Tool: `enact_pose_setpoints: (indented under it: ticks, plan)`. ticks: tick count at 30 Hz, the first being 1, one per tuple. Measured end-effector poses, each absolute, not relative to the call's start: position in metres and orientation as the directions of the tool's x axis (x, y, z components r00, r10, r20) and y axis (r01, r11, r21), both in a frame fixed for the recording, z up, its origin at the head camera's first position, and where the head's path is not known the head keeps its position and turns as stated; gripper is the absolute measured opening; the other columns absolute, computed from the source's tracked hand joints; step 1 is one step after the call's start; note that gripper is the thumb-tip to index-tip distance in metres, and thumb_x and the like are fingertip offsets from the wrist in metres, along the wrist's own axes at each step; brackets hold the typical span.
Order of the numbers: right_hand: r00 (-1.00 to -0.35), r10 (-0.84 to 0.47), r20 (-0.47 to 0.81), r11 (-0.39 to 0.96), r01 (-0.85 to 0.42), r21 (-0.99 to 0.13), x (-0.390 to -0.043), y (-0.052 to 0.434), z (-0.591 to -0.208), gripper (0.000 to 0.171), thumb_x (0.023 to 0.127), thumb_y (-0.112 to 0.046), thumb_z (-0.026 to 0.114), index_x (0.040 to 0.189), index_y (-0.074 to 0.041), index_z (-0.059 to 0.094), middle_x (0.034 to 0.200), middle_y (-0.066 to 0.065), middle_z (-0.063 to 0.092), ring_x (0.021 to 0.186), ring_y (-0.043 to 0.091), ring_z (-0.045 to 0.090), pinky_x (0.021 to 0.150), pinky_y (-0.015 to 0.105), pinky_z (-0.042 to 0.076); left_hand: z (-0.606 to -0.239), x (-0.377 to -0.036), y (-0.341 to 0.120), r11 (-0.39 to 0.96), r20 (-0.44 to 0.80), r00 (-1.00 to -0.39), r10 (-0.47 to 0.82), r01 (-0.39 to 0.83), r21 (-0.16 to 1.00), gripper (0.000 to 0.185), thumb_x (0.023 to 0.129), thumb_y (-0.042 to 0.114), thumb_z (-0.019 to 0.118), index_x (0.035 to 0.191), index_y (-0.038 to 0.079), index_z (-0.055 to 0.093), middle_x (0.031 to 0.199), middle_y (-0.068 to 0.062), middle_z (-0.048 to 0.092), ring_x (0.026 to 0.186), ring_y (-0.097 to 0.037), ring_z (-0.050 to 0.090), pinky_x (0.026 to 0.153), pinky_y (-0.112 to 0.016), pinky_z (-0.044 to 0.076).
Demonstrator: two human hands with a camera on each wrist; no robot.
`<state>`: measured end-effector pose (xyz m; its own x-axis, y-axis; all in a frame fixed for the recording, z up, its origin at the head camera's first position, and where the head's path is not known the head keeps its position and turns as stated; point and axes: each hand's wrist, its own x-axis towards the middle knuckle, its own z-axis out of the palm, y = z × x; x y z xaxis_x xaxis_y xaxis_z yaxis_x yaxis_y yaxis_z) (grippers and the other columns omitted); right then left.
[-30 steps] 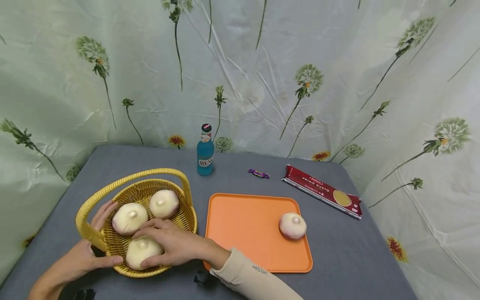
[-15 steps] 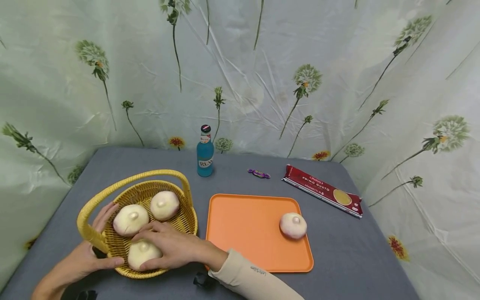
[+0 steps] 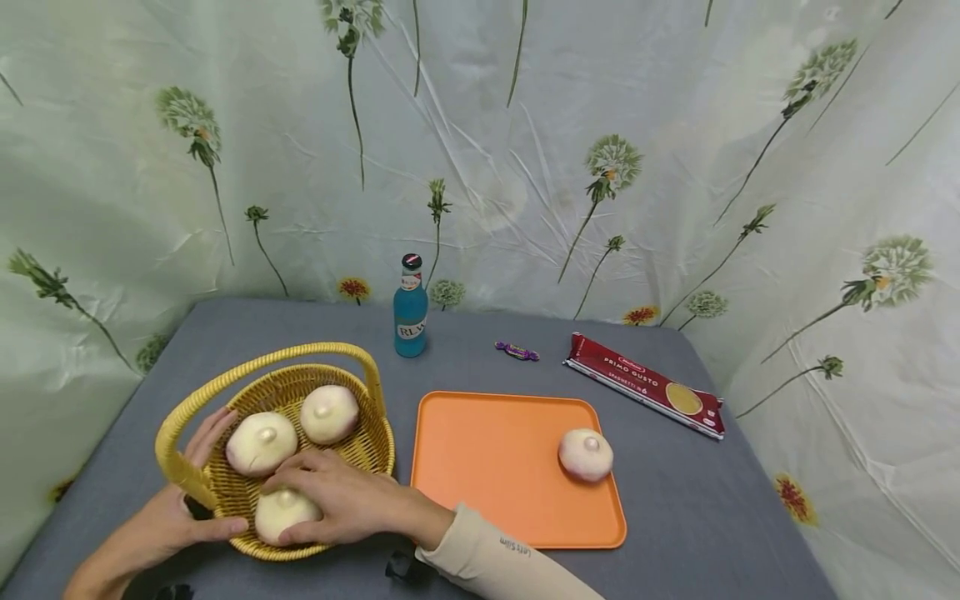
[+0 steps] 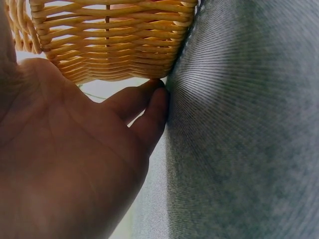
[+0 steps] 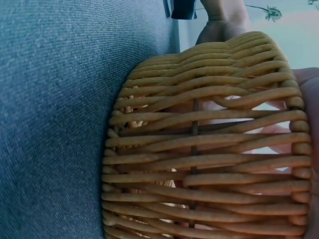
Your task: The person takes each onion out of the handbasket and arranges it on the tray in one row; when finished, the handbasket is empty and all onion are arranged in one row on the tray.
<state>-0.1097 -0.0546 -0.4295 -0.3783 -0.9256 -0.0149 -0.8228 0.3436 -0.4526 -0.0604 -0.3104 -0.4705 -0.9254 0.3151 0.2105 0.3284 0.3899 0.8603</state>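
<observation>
On the left of the surface [image 3: 705, 525], the left hand [image 3: 168, 512] is spreading against the basket [image 3: 372, 437], probably steadying it. The right hand [image 3: 341, 496] is gripping the near turnip [image 3: 276, 518] inside, seemingly for control. That turnip is sitting between both hands, nearer than the left turnip [image 3: 261, 443] and far turnip [image 3: 329, 414].
</observation>
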Motion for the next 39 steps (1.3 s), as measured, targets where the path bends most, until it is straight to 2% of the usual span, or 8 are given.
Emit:
enact_pose_setpoints:
  ticks: [7, 18, 23, 29, 39]
  plan:
    - [-0.385, -0.923, 0.003, 0.348, -0.837, -0.423, -0.108, -0.054, -0.428, 0.050, 0.097, -0.043, 0.063, 0.141, -0.023, 0.053, 0.144, -0.007, 0.051, 0.132, 0.000, 0.040, 0.109, 0.013, 0.023, -0.470, -0.060, -0.310, 0.403, 0.192, -0.930, 0.313, 0.313, 0.860, 0.120, 0.075, 0.001, 0.081, 0.163, 0.020, 0.002, 0.167, 0.007, -0.010, 0.145, 0.010, -0.008, 0.098, 0.000, 0.007]
    - [-0.374, -0.925, 0.064, 0.319, -0.857, -0.404, -0.108, -0.055, -0.425, 0.049, 0.096, -0.045, 0.064, 0.139, -0.024, 0.055, 0.142, -0.008, 0.052, 0.128, -0.002, 0.041, 0.106, 0.011, 0.021, -0.469, -0.060, -0.313, 0.411, 0.222, -0.927, 0.304, 0.338, 0.847, 0.120, 0.072, 0.002, 0.082, 0.163, 0.017, 0.004, 0.168, 0.006, -0.008, 0.146, 0.008, -0.007, 0.099, 0.000, 0.008]
    - [-0.385, -0.919, 0.084, 0.313, -0.843, -0.437, -0.108, -0.053, -0.425, 0.047, 0.095, -0.045, 0.066, 0.136, -0.025, 0.057, 0.139, -0.009, 0.055, 0.124, -0.003, 0.043, 0.102, 0.010, 0.024, -0.472, -0.059, -0.313, 0.363, 0.224, -0.921, 0.318, 0.337, 0.869, 0.117, 0.075, 0.003, 0.081, 0.163, 0.016, 0.005, 0.168, 0.004, -0.009, 0.146, 0.007, -0.007, 0.099, -0.001, 0.008]
    - [-0.392, -0.909, 0.139, 0.288, -0.834, -0.471, -0.110, -0.051, -0.424, 0.048, 0.092, -0.045, 0.071, 0.134, -0.025, 0.059, 0.136, -0.010, 0.056, 0.124, -0.004, 0.042, 0.105, 0.012, 0.024, -0.472, -0.058, -0.313, 0.359, 0.239, -0.917, 0.320, 0.351, 0.865, 0.119, 0.072, 0.000, 0.082, 0.163, 0.014, 0.006, 0.168, 0.001, -0.008, 0.147, 0.006, -0.005, 0.101, -0.002, 0.008]
    - [-0.409, -0.886, 0.219, 0.242, -0.810, -0.534, -0.111, -0.038, -0.415, 0.048, 0.088, -0.040, 0.076, 0.131, -0.025, 0.061, 0.134, -0.010, 0.056, 0.125, -0.005, 0.041, 0.105, 0.014, 0.028, -0.469, -0.059, -0.312, 0.383, 0.201, -0.926, 0.321, 0.321, 0.866, 0.119, 0.074, 0.000, 0.080, 0.163, 0.018, 0.003, 0.167, 0.004, -0.012, 0.146, 0.008, -0.010, 0.098, 0.000, 0.008]
